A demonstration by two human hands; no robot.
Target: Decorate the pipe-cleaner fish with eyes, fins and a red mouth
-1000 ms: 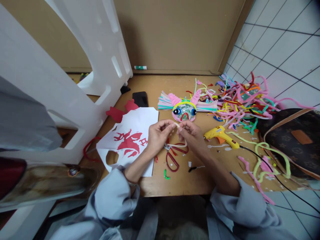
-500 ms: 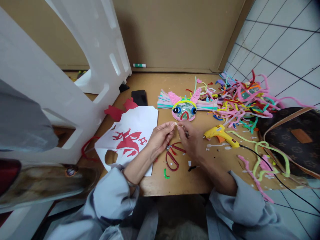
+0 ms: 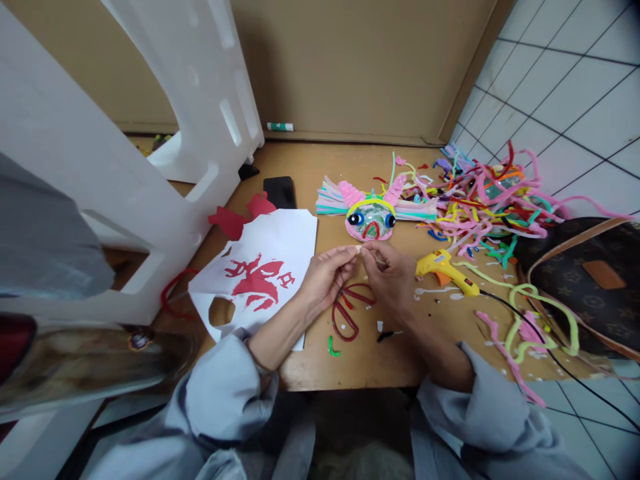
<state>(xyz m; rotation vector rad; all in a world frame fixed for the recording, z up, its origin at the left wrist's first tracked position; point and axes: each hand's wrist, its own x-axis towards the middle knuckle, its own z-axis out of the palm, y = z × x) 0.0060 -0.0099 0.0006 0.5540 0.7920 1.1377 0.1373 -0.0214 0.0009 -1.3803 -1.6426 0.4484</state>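
Note:
My left hand and my right hand meet fingertip to fingertip over the wooden board. Both pinch a short pale pipe cleaner piece between thumb and fingers. Just beyond them lies a craft face with blue eyes, a red mouth and pink ears. Under my hands rest red-handled scissors. Right of my right hand lies a yellow glue gun.
A white paper sheet with a red cut-out lies to the left, and a black phone beyond it. A heap of coloured pipe cleaners fills the right. A brown bag sits far right. White plastic panels stand at left.
The pale piece hung as a loop under my hands one second ago; now only a short bit shows between my fingertips. My hands sit lower and closer to the board.

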